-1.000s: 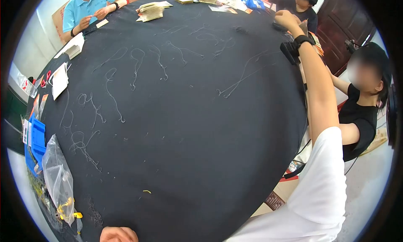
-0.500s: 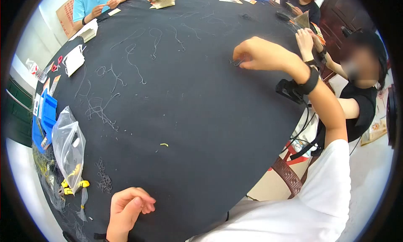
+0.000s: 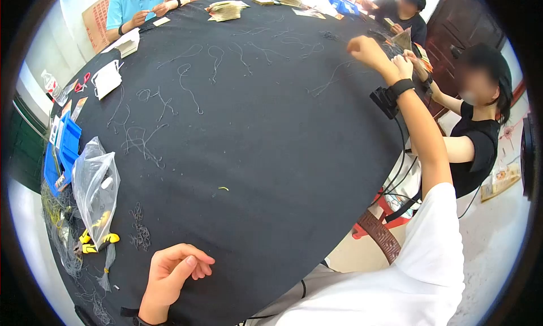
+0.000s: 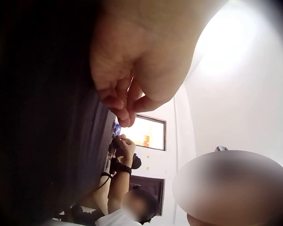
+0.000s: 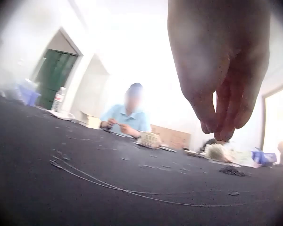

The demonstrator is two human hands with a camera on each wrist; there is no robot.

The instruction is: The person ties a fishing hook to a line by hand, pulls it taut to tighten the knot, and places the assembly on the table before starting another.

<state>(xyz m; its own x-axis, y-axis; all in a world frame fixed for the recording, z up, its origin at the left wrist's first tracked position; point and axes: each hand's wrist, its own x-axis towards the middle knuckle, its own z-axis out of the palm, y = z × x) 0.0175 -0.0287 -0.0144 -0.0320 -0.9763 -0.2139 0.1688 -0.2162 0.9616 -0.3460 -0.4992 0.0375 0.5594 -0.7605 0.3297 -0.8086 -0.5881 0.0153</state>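
Observation:
My right hand point(image 3: 369, 53) is raised over the right side of the black-covered table, fingers bent downward. In the right wrist view its fingertips hang close together, with nothing visible between them. Below and to its left, a crossed pair of thin lines point(image 5: 129, 191) with small hooks at one end lies on the cloth. My left hand point(image 3: 174, 269) hovers at the near edge, its fingers loosely curled and holding nothing. A dark tangle of line point(image 3: 140, 231) lies beyond it to the left. More hooked lines point(image 3: 189, 88) are spread across the far half of the table.
Along the left edge are a clear plastic bag point(image 3: 95, 173), a yellow-and-black tool point(image 3: 102, 244), a blue bin point(image 3: 69, 142), red scissors point(image 3: 83, 82) and a bottle point(image 3: 52, 87). Card stacks point(image 3: 225, 11) stand at the back. A neighbour's hand point(image 3: 404, 65) is close beside my right forearm.
My right hand came in from the far right to the hooked ends of the lines, then drew back up and right, leaving them on the cloth. My left hand rose into fuller view.

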